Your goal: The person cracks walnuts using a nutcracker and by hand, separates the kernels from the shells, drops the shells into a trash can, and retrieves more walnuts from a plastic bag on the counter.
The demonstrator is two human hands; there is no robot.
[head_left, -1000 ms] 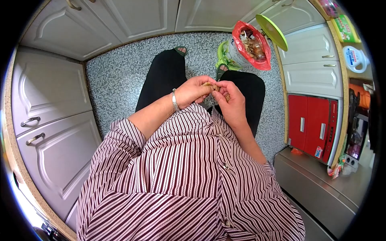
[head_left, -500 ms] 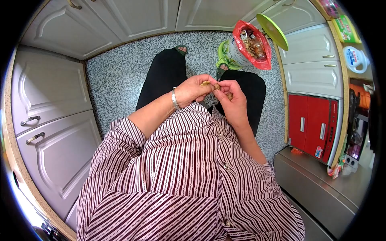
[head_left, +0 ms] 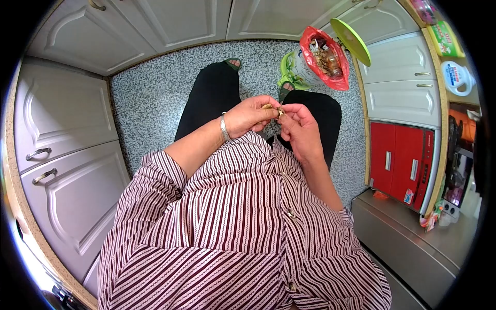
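My left hand (head_left: 249,117), with a silver bracelet (head_left: 223,127) at its wrist, is closed in front of my lap. A yellowish-brown walnut piece (head_left: 266,106) shows between its thumb and forefinger. My right hand (head_left: 301,133) meets it fingertip to fingertip. Between the two sets of fingertips is a cracked walnut (head_left: 280,112), pale on the side that shows, pinched by both hands. Fingers cover most of it, so shell and kernel are hard to tell apart.
Beyond my right knee stands a bin (head_left: 302,70) lined with a red bag (head_left: 338,82), holding brown shell-like scraps. Its green lid (head_left: 351,41) is raised. Pale cabinets (head_left: 67,113) surround the speckled floor (head_left: 155,93); a red-fronted appliance (head_left: 398,155) is at right.
The walnut at my fingertips now shows a paler, broken side. My right hand has turned slightly, and the brown round piece seen in its curled fingers is out of sight.
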